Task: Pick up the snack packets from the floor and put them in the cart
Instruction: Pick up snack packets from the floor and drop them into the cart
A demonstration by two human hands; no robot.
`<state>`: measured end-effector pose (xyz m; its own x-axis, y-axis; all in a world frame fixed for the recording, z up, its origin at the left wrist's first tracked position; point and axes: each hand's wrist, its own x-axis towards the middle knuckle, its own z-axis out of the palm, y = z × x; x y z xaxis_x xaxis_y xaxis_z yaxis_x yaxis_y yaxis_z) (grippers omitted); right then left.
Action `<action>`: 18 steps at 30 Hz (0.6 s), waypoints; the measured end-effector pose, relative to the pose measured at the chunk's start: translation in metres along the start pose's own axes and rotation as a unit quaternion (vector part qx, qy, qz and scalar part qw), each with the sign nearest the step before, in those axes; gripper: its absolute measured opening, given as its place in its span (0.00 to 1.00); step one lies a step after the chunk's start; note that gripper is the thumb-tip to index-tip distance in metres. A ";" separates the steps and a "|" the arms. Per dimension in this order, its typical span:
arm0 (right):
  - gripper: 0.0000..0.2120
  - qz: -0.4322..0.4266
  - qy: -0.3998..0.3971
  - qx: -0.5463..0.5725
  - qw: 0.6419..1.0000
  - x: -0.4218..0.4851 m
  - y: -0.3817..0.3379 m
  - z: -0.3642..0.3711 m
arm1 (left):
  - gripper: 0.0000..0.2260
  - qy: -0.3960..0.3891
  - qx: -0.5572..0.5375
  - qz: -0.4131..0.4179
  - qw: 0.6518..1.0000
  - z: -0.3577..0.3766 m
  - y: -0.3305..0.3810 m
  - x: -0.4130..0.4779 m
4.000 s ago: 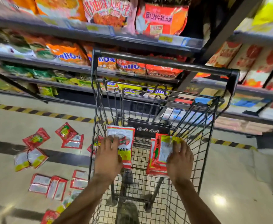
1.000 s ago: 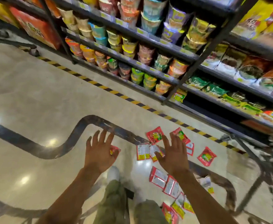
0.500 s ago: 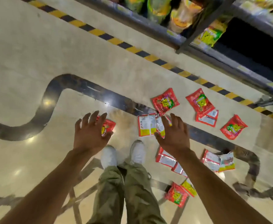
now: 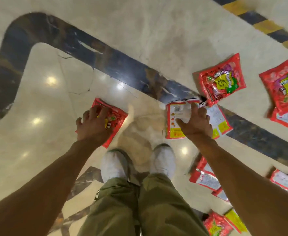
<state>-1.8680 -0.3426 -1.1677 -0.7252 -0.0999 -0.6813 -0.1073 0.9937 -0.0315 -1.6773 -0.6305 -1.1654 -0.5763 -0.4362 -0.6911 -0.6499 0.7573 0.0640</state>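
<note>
Red snack packet (image 4: 115, 120) lies under my left hand (image 4: 94, 127), fingers spread; my right hand (image 4: 195, 124), fingers splayed, covers a face-down packet (image 4: 176, 116).

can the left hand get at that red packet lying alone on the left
Probably yes. The left hand is already spread over the red packet, fingers on it, with nothing between them and bare floor around.

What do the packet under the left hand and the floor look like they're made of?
Packet under the left hand: glossy printed plastic film, it seems; it crinkles and catches glare. Floor: polished stone or tile, probably marble; it mirrors ceiling lights and shows veining and cracks.
</note>
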 end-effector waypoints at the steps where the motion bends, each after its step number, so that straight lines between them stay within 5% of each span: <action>1: 0.44 0.013 0.017 0.018 1.000 0.006 0.000 0.010 | 0.35 -0.001 -0.012 -0.020 1.000 0.008 -0.005 0.007; 6: 0.57 0.094 0.105 0.078 0.987 0.019 -0.007 0.031 | 0.47 0.050 -0.113 -0.099 0.987 0.032 -0.023 0.024; 10: 0.55 0.111 0.079 0.090 0.987 0.012 -0.009 0.041 | 0.54 0.058 -0.198 -0.150 0.967 0.038 -0.027 0.029; 18: 0.36 0.099 0.056 0.255 0.960 0.001 -0.028 0.056 | 0.37 0.025 -0.426 -0.244 0.871 0.031 -0.035 0.030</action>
<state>-1.8280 -0.3674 -1.2088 -0.7691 0.1163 -0.6284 0.3657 0.8865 -0.2835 -1.6566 -0.6546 -1.2107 -0.1353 -0.6420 -0.7547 -0.9431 -0.1500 0.2966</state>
